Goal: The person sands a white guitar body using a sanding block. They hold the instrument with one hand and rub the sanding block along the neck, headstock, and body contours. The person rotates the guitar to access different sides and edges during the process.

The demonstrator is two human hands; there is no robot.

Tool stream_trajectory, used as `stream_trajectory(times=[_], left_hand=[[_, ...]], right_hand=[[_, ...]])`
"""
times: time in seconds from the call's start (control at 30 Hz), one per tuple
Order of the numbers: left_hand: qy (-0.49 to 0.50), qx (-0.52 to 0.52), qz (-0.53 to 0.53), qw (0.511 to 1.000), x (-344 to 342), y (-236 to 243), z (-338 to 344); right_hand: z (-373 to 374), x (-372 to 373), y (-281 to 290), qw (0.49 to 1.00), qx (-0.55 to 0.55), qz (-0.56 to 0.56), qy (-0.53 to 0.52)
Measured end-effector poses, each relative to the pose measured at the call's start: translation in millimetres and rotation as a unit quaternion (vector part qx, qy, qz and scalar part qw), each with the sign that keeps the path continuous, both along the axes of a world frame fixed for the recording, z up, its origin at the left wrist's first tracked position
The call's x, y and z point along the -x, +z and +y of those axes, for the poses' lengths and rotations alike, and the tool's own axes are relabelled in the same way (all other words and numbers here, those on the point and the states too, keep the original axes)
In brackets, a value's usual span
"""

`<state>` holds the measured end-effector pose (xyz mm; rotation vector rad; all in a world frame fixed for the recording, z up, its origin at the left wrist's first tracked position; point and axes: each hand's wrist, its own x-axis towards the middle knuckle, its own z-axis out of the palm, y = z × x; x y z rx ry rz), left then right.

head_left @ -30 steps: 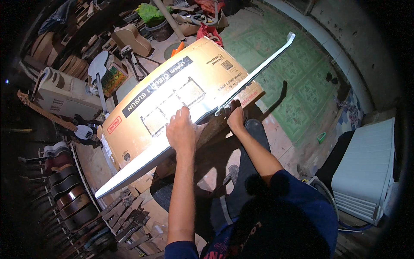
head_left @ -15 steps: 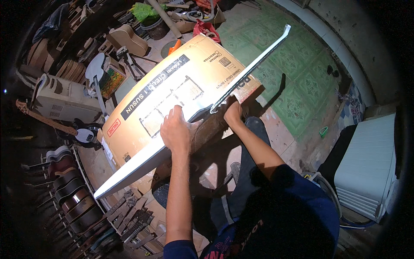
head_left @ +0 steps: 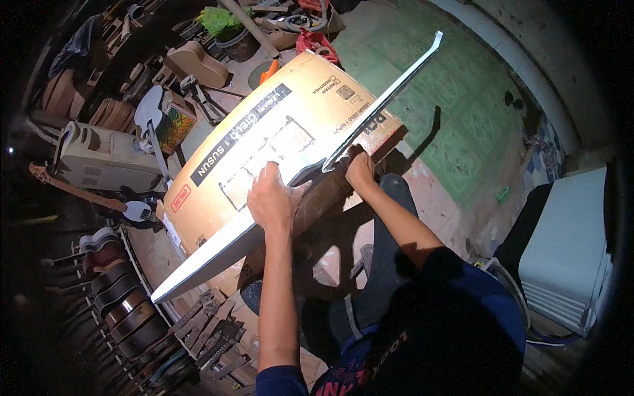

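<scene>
A white guitar [head_left: 210, 263] is tilted on edge across a large cardboard box [head_left: 254, 125]. Its body points toward the lower left, and its slim neck [head_left: 389, 98] reaches to the upper right, ending in a bent headstock. My left hand [head_left: 269, 201] is closed over the edge of the body near the cutaway, thumb pointing right. Under the base of the neck, my right hand [head_left: 358, 170] is curled against the guitar's edge. Its fingertips are in shadow, and whatever they hold is hidden. The guitar's lower face is mostly dark.
Several guitar bodies hang on a rack [head_left: 125, 297] at the lower left, beside a pile of clamps [head_left: 214, 333]. A dark guitar [head_left: 137, 210] and a beige appliance [head_left: 102, 158] stand left of the box. A white ribbed unit [head_left: 564, 251] is at the right; a green mat [head_left: 422, 99] lies beyond.
The view has shifted slightly, so the surroundings on the left sit a little farther right. Both hands keep nearly the same places on the guitar; the headstock appears slightly higher.
</scene>
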<state>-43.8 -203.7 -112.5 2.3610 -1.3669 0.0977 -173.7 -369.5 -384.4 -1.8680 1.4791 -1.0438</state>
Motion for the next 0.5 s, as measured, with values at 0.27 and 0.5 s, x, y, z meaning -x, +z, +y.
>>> stream_trajectory(times=[0.27, 0.5], left_hand=[[0.002, 0.009, -0.01, 1.0, -7, -1, 3], [-0.01, -0.012, -0.017, 1.0, -2, -2, -3]], right_hand=[[-12, -20, -16, 0.992, -0.102, -0.038, 0.061], [-23, -12, -16, 0.943, 0.108, 0.291, 0.117]])
